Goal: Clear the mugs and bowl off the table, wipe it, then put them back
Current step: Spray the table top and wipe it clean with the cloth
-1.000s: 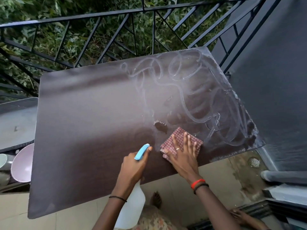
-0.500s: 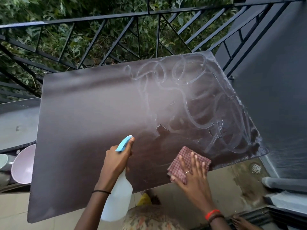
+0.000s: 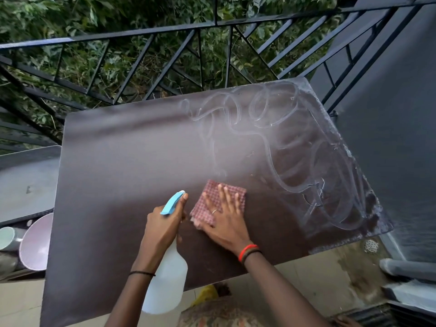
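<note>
The dark brown table [image 3: 113,175] carries looping wet streaks over its right half. My right hand [image 3: 224,218] presses flat, fingers spread, on a red checked cloth [image 3: 207,204] near the table's front middle. My left hand [image 3: 162,225] grips the neck of a white spray bottle [image 3: 167,279] with a blue trigger head [image 3: 172,202], just left of the cloth. Off the table's left edge a pale pink bowl [image 3: 35,244] lies tilted, with a light green mug [image 3: 6,237] beside it, both partly hidden.
A black metal railing [image 3: 212,24] with greenery behind runs along the table's far side. A dark grey wall [image 3: 389,114] stands on the right. A grey surface [image 3: 26,182] lies to the left. A floor drain [image 3: 371,246] shows below the table's right corner.
My right hand slid the cloth from the table's front edge up and left onto the surface. My left hand with the bottle moved back to the right beside it.
</note>
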Available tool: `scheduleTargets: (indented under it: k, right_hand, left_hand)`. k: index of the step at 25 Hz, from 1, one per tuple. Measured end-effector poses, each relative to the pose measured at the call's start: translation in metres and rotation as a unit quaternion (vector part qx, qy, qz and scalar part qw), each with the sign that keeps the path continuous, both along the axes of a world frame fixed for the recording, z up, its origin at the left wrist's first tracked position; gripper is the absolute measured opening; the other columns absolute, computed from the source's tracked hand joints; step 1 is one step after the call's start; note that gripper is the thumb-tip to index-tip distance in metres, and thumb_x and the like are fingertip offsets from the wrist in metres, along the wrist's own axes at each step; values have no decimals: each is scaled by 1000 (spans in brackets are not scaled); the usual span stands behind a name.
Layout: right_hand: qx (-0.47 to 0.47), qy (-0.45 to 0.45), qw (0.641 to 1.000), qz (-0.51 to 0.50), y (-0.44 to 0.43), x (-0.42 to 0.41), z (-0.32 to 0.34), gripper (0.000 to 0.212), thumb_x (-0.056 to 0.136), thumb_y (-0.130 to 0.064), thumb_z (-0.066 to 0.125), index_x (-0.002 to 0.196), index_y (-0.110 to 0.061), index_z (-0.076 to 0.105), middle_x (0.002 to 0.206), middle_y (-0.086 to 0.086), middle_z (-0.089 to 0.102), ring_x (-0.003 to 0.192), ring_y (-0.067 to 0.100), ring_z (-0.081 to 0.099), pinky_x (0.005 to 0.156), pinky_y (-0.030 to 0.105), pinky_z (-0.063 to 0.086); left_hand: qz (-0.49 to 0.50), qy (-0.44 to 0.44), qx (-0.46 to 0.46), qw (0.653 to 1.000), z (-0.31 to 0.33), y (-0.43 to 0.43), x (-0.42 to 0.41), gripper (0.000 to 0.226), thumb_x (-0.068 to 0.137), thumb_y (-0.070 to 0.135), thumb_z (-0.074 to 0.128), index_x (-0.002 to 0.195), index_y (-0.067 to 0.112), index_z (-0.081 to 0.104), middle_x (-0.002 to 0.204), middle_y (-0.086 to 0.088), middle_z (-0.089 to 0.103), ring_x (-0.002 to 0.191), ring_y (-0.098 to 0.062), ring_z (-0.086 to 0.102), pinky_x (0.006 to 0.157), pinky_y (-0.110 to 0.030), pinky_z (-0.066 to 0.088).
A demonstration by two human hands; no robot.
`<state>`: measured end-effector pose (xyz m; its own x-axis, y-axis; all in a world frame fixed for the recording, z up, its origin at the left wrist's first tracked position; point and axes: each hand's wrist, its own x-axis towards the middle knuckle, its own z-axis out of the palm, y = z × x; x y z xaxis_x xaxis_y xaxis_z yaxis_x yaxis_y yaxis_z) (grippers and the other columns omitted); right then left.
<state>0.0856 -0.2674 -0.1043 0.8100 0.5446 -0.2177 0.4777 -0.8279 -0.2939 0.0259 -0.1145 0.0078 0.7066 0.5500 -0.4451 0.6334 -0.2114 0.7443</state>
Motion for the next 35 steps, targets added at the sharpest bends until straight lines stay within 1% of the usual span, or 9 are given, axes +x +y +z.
scheduleTargets:
  k: [3,7,12,15,18,24,26,30,35]
  right_hand:
    - [39,-2,996,76,4,-57,-1,78,84,-72,36,150,-42,8,160,8,-4,147,24,-10,116,51,-1]
    - [22,-14,998,48,-61,-103,-3,84,79,-73,45,149,-45,10,160,6,0,148,22,2,115,44,1]
    - [-66,-1,996,-55,-145,-47,1,79,83,-81,21,148,-46,-4,158,7,-19,147,24,-14,119,49,-1]
    - [-78,-14,991,-109,-119,11,-1,81,81,-83,10,149,-42,-6,158,12,-18,145,26,-20,118,51,-4]
    - [-58,-19,994,-95,-48,29,-1,84,80,-83,17,150,-41,-2,158,15,-10,145,27,-17,117,50,-10]
    - [-9,-23,997,75,8,-86,-2,78,86,-77,28,151,-37,11,159,13,6,147,30,7,114,48,1]
    - [-18,-8,999,42,-26,-105,-2,78,86,-79,26,151,-39,13,158,14,12,146,26,10,113,46,5]
    - [-34,20,998,-51,-95,-64,2,75,84,-82,13,147,-48,-6,158,8,-16,147,25,-13,116,48,-1]
    - [-65,-46,989,-126,-50,34,-6,74,87,-73,24,150,-41,1,159,16,-3,147,29,-11,118,51,-4]
  left_hand:
    - [9,-5,2,1000,2,6,5,57,91,57,56,48,18,58,68,-6,72,59,-29,67,73,-42,55]
    - [10,-13,-5,1000,8,7,10,58,91,57,55,50,16,57,70,-9,72,40,-27,63,64,-37,55]
    - [6,-8,-10,1000,6,9,11,57,91,58,53,55,14,60,71,-6,72,42,-25,64,62,-38,57]
    - [12,-8,-16,1000,6,12,11,56,92,56,54,56,14,59,72,-7,73,41,-23,62,57,-32,54]
    - [16,-4,-11,1000,5,16,11,56,91,57,54,56,13,60,73,-7,73,39,-23,61,58,-32,54]
    - [23,-15,-3,1000,11,27,21,60,92,57,54,52,12,58,72,-7,73,48,-34,66,67,-36,54]
    - [25,-18,0,1000,12,29,24,60,92,57,54,50,14,57,72,-6,73,49,-33,66,68,-36,55]
    - [32,-15,-10,999,11,34,27,59,92,57,54,51,14,57,73,-5,73,43,-30,63,67,-36,54]
    - [35,-18,-15,999,8,41,28,59,91,57,55,51,14,57,71,-5,73,42,-28,61,61,-32,53]
